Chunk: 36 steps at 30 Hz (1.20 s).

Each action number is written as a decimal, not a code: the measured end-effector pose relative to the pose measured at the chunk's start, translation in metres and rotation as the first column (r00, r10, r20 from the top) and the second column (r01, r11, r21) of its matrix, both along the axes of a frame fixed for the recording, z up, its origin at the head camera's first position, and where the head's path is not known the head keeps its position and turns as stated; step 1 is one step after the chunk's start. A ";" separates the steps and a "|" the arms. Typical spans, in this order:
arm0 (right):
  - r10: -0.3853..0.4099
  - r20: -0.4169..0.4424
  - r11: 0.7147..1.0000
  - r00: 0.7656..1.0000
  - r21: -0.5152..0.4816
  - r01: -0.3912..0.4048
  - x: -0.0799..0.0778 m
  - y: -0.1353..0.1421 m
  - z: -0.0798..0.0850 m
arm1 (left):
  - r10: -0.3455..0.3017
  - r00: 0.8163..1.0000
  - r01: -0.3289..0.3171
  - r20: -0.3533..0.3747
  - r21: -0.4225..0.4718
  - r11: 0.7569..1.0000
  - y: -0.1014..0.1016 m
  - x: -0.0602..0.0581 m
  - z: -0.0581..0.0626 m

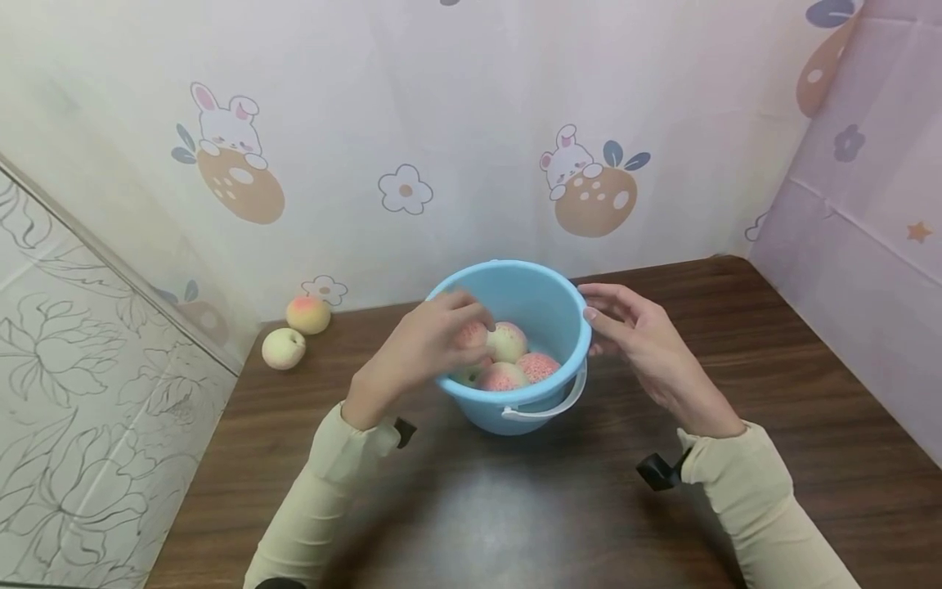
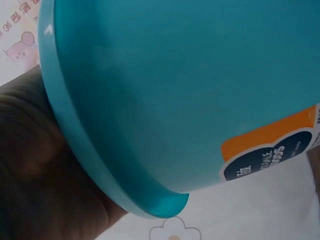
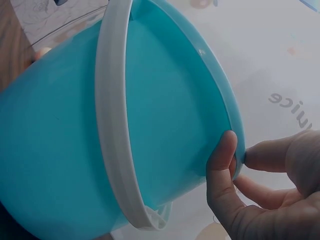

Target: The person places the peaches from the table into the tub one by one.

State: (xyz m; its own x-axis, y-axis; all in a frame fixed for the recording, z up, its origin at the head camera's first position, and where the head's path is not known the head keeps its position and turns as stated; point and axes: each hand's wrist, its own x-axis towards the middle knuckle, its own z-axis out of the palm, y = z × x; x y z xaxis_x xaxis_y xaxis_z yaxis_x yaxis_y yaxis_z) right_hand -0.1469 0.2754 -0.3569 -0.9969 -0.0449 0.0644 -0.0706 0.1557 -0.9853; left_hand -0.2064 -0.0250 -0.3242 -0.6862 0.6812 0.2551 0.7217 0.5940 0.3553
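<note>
A light blue bucket [image 1: 508,409] stands upright on the brown table, its white handle [image 1: 548,413] hanging down at the front. Several pink-speckled, pale peaches [image 1: 503,378] lie inside. My left hand [image 1: 427,335], slightly blurred, reaches over the left rim with curled fingers around a pinkish peach [image 1: 473,335]. In the left wrist view the bucket's outer wall [image 2: 150,100] hides that hand's fingertips. At the right rim [image 3: 220,75], my right hand [image 1: 636,331] pinches the edge between thumb and fingers.
Two more peaches sit at the table's back left corner, one orange-yellow [image 1: 308,315] and one pale [image 1: 283,349]. A printed curtain [image 1: 471,123] with rabbits hangs along the back edge of the wooden table [image 1: 736,352], and another panel closes off the right side.
</note>
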 end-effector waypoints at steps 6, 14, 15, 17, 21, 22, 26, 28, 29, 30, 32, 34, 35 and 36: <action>0.002 0.003 1.000 1.000 0.001 -0.002 0.000 -0.001 0.001 | 0.049 0.991 -0.040 0.126 -0.073 0.997 0.001 0.000 0.002; -0.004 0.009 1.000 1.000 0.007 0.004 0.001 -0.001 0.001 | 0.076 0.985 -0.057 0.153 -0.125 0.990 0.000 -0.001 0.002; -0.005 0.012 1.000 1.000 0.006 0.004 0.001 -0.001 0.000 | 0.075 0.986 -0.057 0.152 -0.120 0.991 -0.001 -0.001 0.001; -0.006 0.016 1.000 1.000 0.008 0.006 0.002 -0.001 0.000 | 0.071 0.987 -0.056 0.142 -0.108 0.993 -0.002 -0.001 0.000; -0.009 0.020 1.000 1.000 0.012 0.009 0.002 -0.001 -0.001 | 0.068 0.992 -0.061 0.102 -0.070 0.996 -0.004 -0.001 -0.003; -0.010 0.020 1.000 1.000 0.014 0.010 0.002 -0.002 -0.001 | 0.069 0.994 -0.064 0.090 -0.059 0.996 -0.005 -0.001 -0.004; -0.009 0.015 1.000 1.000 0.015 0.009 0.002 -0.002 -0.001 | 0.057 0.998 -0.057 0.029 0.005 0.998 -0.007 -0.001 -0.006; -0.010 0.013 1.000 1.000 0.018 0.010 0.002 -0.002 0.000 | 0.046 0.999 -0.046 -0.010 0.050 0.998 -0.009 -0.001 -0.008; -0.010 0.013 1.000 1.000 0.018 0.010 0.002 -0.002 0.000 | 0.042 0.999 -0.040 -0.029 0.075 0.996 -0.010 -0.001 -0.008; -0.011 0.012 1.000 1.000 0.019 0.011 0.002 -0.002 0.000 | 0.039 0.998 -0.034 -0.048 0.101 0.994 -0.011 -0.001 -0.009; -0.014 0.013 1.000 1.000 0.022 0.013 0.002 -0.002 0.000 | 0.042 0.996 -0.029 -0.078 0.155 0.987 -0.015 -0.002 -0.010; -0.015 0.014 1.000 1.000 0.022 0.015 0.002 -0.002 0.001 | 0.044 0.995 -0.024 -0.093 0.211 0.977 -0.019 -0.002 -0.010; -0.016 0.015 1.000 1.000 0.021 0.015 0.002 -0.002 0.001 | 0.046 0.994 -0.022 -0.100 0.236 0.972 -0.020 -0.002 -0.010; -0.017 0.015 1.000 1.000 0.022 0.017 0.002 -0.002 0.001 | 0.046 0.993 -0.018 -0.104 0.259 0.966 -0.022 -0.002 -0.010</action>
